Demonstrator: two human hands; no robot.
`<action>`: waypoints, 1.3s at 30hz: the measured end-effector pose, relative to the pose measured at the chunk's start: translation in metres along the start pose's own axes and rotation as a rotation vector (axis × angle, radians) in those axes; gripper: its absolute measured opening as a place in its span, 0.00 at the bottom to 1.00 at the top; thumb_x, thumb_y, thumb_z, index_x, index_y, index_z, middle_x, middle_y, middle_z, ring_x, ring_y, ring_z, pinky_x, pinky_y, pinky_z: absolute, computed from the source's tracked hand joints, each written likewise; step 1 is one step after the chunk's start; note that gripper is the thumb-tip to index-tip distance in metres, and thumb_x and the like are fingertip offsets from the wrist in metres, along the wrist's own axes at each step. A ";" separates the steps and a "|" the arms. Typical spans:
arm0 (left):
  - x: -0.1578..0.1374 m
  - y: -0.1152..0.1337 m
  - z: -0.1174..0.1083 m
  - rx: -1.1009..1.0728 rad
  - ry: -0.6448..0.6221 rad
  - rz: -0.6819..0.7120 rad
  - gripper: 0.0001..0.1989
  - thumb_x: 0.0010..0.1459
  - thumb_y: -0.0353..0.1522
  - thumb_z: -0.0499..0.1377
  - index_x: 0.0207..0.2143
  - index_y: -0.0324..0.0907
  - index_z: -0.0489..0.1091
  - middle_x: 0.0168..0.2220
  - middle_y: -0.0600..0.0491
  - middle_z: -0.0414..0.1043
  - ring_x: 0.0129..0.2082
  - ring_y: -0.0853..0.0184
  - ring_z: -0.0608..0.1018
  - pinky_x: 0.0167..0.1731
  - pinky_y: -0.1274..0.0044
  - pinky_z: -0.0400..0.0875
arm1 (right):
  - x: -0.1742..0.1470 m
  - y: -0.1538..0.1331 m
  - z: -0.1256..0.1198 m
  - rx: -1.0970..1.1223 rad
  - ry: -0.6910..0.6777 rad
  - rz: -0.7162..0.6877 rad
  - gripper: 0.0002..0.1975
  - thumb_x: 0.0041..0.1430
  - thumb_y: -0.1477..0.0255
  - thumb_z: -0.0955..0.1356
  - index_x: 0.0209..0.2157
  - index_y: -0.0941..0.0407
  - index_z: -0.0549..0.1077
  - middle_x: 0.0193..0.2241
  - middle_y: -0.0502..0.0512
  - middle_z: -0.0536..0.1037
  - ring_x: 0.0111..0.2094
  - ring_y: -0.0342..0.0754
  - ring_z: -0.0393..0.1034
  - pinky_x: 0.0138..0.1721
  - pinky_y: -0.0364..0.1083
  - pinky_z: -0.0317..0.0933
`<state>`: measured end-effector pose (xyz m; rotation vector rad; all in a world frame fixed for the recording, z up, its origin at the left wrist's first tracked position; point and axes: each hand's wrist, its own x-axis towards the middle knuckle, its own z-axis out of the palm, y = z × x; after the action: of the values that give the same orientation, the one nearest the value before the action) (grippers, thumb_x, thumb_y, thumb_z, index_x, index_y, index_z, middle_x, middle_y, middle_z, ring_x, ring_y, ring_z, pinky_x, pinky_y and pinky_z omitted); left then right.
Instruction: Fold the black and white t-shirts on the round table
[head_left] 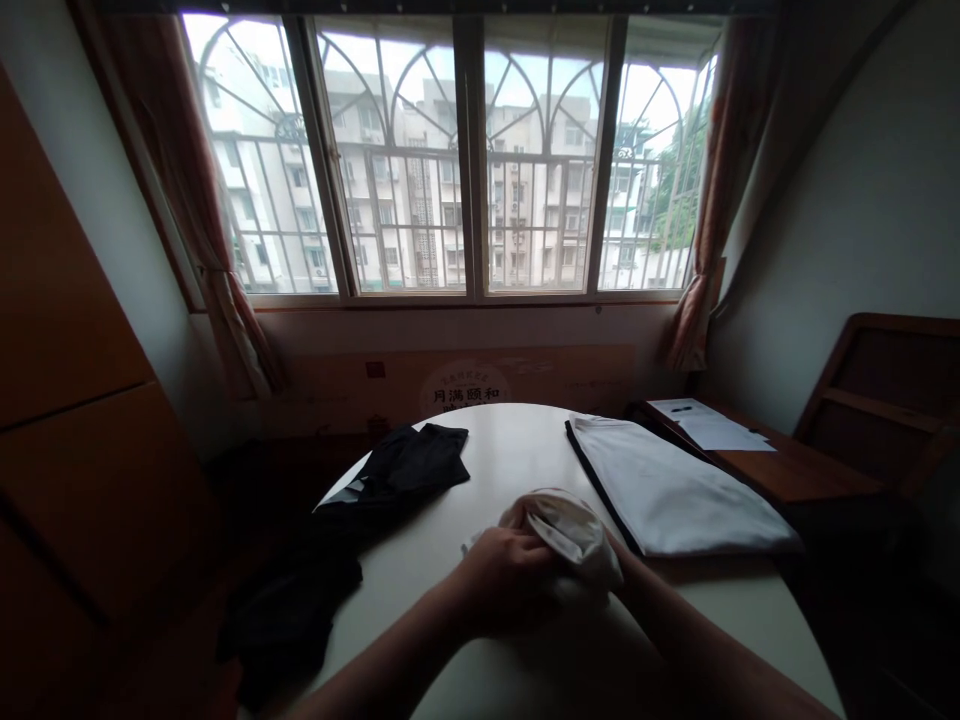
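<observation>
A bunched off-white cloth garment (pixel 574 540) is held above the near middle of the round table. My left hand (pixel 514 570) is closed on its left side, with the fingers curled into the fabric. From the right, my right hand (pixel 616 568) reaches into or behind the same cloth. The fabric covers its fingers, so I cannot see how they are set. An open fold gapes at the top of the bundle. What kind of garment it is does not show.
Folded dark clothes (pixel 424 460) lie at the left of the white table (pixel 506 440), with more dark cloth (pixel 292 610) at its near left edge. Flat white fabric over black (pixel 675 490) lies at the right. Papers (pixel 712 430) rest on a wooden surface beside a chair (pixel 877 390).
</observation>
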<state>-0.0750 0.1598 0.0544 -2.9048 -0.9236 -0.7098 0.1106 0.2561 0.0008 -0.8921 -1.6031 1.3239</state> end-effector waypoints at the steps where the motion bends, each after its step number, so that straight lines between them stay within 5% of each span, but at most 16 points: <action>1: -0.002 -0.003 -0.007 -0.009 -0.017 -0.044 0.10 0.56 0.38 0.62 0.40 0.45 0.75 0.37 0.50 0.80 0.34 0.61 0.80 0.34 0.74 0.71 | -0.003 -0.002 -0.002 0.020 0.044 -0.017 0.20 0.53 0.53 0.72 0.36 0.57 0.76 0.41 0.61 0.79 0.47 0.59 0.72 0.48 0.53 0.69; 5: -0.007 -0.007 -0.033 -0.013 0.060 -0.204 0.15 0.61 0.46 0.58 0.34 0.45 0.72 0.34 0.50 0.75 0.29 0.64 0.76 0.29 0.75 0.64 | -0.016 -0.021 -0.010 0.215 0.287 -0.160 0.25 0.52 0.53 0.71 0.46 0.56 0.72 0.41 0.60 0.79 0.41 0.55 0.74 0.43 0.51 0.71; 7: -0.008 -0.012 -0.039 -0.007 0.137 -0.275 0.19 0.66 0.46 0.51 0.30 0.44 0.70 0.32 0.51 0.73 0.27 0.65 0.73 0.27 0.75 0.62 | -0.023 -0.035 -0.015 0.319 0.304 -0.216 0.27 0.50 0.54 0.74 0.48 0.54 0.72 0.44 0.60 0.79 0.43 0.55 0.75 0.43 0.50 0.72; 11: -0.010 -0.030 -0.035 0.065 0.237 -0.533 0.19 0.69 0.36 0.44 0.28 0.43 0.68 0.31 0.51 0.72 0.28 0.66 0.73 0.31 0.74 0.62 | -0.031 -0.055 -0.024 0.377 0.001 -0.175 0.24 0.47 0.60 0.76 0.46 0.54 0.76 0.49 0.59 0.79 0.48 0.54 0.74 0.47 0.49 0.70; 14: -0.012 -0.045 -0.023 0.045 0.214 -0.654 0.13 0.66 0.32 0.49 0.36 0.42 0.72 0.36 0.49 0.75 0.35 0.63 0.76 0.37 0.74 0.66 | -0.033 -0.053 -0.026 0.419 -0.235 -0.112 0.22 0.48 0.66 0.74 0.47 0.54 0.77 0.43 0.57 0.80 0.37 0.48 0.75 0.38 0.46 0.69; 16: -0.014 -0.052 -0.012 -0.010 0.137 -0.658 0.12 0.65 0.34 0.52 0.41 0.41 0.74 0.40 0.48 0.77 0.39 0.61 0.77 0.40 0.73 0.68 | -0.030 -0.045 -0.024 0.397 -0.267 -0.077 0.21 0.52 0.64 0.72 0.48 0.56 0.76 0.38 0.56 0.80 0.29 0.44 0.71 0.31 0.43 0.65; 20: -0.016 -0.056 0.006 -0.056 0.010 -0.637 0.16 0.62 0.40 0.60 0.48 0.42 0.76 0.43 0.47 0.79 0.42 0.57 0.78 0.43 0.71 0.69 | -0.022 -0.024 -0.021 -0.059 -0.068 -0.134 0.25 0.59 0.59 0.69 0.55 0.56 0.74 0.40 0.58 0.78 0.32 0.44 0.71 0.31 0.42 0.65; 24: -0.015 -0.053 0.011 -0.065 0.053 -0.609 0.11 0.58 0.31 0.61 0.44 0.43 0.77 0.38 0.48 0.79 0.38 0.59 0.78 0.40 0.72 0.69 | -0.018 -0.004 -0.022 -0.586 -0.074 -0.206 0.38 0.55 0.61 0.73 0.66 0.54 0.65 0.57 0.62 0.72 0.54 0.55 0.69 0.55 0.52 0.65; 26: -0.014 -0.053 0.010 -0.101 0.149 -0.585 0.10 0.59 0.28 0.58 0.41 0.42 0.77 0.36 0.49 0.79 0.36 0.62 0.77 0.39 0.73 0.68 | -0.018 0.002 -0.023 -0.708 -0.148 -0.187 0.33 0.55 0.62 0.73 0.62 0.55 0.70 0.55 0.62 0.74 0.55 0.57 0.69 0.60 0.55 0.61; 30: -0.010 -0.051 0.003 -0.324 0.452 -0.607 0.06 0.60 0.33 0.58 0.38 0.42 0.73 0.32 0.53 0.75 0.32 0.66 0.75 0.35 0.76 0.68 | -0.015 0.000 -0.023 -0.814 -0.142 -0.209 0.09 0.57 0.67 0.70 0.37 0.57 0.81 0.41 0.59 0.78 0.46 0.53 0.71 0.54 0.50 0.63; 34: -0.005 -0.040 -0.023 -0.584 0.900 -0.637 0.09 0.58 0.39 0.59 0.36 0.43 0.68 0.26 0.59 0.67 0.25 0.71 0.69 0.26 0.80 0.64 | -0.012 -0.014 -0.029 -0.709 0.301 -0.326 0.12 0.64 0.64 0.65 0.35 0.57 0.75 0.35 0.57 0.76 0.35 0.48 0.70 0.41 0.47 0.66; 36: -0.006 -0.032 -0.046 -0.523 1.174 -0.602 0.10 0.56 0.40 0.62 0.34 0.43 0.67 0.27 0.58 0.66 0.26 0.70 0.68 0.26 0.79 0.65 | -0.011 -0.023 -0.036 -0.515 0.551 -0.348 0.14 0.65 0.60 0.64 0.37 0.56 0.72 0.33 0.56 0.75 0.31 0.46 0.68 0.35 0.46 0.66; 39: -0.015 -0.028 -0.081 -0.503 1.484 -0.493 0.10 0.56 0.39 0.63 0.35 0.44 0.66 0.31 0.56 0.68 0.30 0.68 0.70 0.29 0.77 0.69 | -0.009 -0.031 -0.048 -0.066 0.739 -0.341 0.15 0.63 0.57 0.66 0.40 0.55 0.69 0.33 0.52 0.74 0.30 0.45 0.70 0.32 0.45 0.69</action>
<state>-0.1350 0.1626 0.1173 -1.3670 -1.1436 -2.7286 0.1584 0.2603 0.0332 -0.9481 -1.1405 0.5947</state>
